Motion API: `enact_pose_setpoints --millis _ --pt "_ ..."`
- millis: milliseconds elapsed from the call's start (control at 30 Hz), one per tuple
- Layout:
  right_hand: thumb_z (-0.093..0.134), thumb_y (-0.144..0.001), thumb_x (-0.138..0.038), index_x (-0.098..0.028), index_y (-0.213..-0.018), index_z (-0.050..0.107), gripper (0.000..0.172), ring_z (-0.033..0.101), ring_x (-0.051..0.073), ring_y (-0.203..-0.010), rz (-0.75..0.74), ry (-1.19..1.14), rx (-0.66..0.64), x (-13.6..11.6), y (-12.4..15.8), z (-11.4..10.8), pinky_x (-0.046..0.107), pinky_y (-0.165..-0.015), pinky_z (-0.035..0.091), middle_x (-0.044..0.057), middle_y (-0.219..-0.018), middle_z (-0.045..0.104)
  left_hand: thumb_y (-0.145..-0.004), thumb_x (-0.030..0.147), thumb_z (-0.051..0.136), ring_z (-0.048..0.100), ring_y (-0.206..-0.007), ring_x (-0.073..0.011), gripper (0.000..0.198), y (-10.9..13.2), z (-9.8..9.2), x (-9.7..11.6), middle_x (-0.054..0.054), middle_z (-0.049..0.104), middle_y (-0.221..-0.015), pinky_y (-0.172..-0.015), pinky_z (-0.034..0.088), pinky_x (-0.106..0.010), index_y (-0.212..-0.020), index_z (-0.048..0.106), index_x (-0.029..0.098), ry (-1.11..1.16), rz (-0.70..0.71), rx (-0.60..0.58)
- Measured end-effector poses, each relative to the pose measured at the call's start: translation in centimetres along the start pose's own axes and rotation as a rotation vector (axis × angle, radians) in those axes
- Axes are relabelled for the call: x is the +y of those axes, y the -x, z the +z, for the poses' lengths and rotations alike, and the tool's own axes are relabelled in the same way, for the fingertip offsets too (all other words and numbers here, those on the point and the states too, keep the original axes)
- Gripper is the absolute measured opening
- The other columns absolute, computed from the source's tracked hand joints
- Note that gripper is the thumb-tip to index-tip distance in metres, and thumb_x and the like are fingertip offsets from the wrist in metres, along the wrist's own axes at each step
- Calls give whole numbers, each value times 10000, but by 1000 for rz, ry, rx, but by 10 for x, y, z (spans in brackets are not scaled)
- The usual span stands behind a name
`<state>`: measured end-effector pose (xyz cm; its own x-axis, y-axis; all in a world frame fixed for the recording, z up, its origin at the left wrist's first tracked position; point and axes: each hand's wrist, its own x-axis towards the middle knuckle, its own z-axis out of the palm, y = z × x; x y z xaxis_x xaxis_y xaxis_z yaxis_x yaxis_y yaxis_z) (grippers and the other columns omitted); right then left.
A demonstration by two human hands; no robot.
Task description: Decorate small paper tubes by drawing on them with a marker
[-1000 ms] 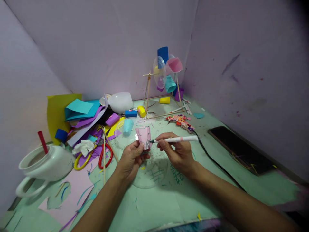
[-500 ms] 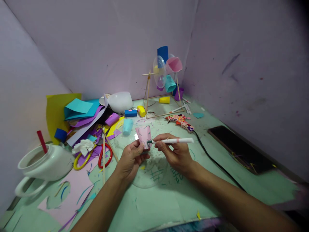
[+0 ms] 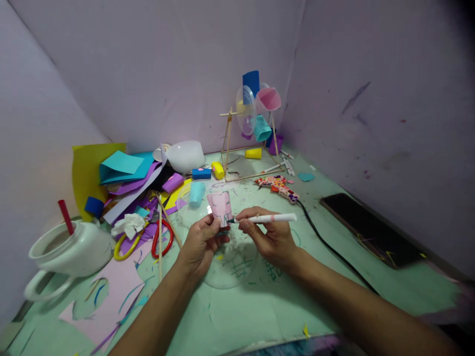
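Above the middle of the green table, a small pink paper piece was held upright, clear of the surface. It was pinched at its lower edge by the left hand, whose thumb and fingers were closed tightly on it. The green tip of a white marker was set against the lower right part of the paper. The marker was gripped near its tip by the right hand, with the fingers curled shut around the barrel, which lay almost level and pointed to the right.

Beneath both hands a clear plastic disc was seen lying flat, with green scribbles beside it on the table. Just left of the left hand a thin wooden stick and red-handled scissors were laid, with a heap of coloured paper behind them. A white jug stood at the far left edge. Behind the paper piece a light blue cup lay on its side, and a patterned glue gun was found further right, its black cable trailing past the right wrist. A stick frame carrying coloured cups was placed in the back corner.
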<state>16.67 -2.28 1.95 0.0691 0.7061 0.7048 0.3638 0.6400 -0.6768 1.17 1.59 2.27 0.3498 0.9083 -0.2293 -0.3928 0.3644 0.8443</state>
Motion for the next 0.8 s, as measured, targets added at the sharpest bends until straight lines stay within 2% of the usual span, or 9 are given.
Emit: enact_pose_setpoints --millis 800 --pt "567 -833 -146 -175 -828 645 83 631 133 -587 -40 5 -18 -3 -2 -1 238 -531 513 30 -696 677 -624 230 812 597 -699 -146 267 -1 -1 -1 -61 672 -814 -570 507 -233 -843 711 116 14 -6 0"
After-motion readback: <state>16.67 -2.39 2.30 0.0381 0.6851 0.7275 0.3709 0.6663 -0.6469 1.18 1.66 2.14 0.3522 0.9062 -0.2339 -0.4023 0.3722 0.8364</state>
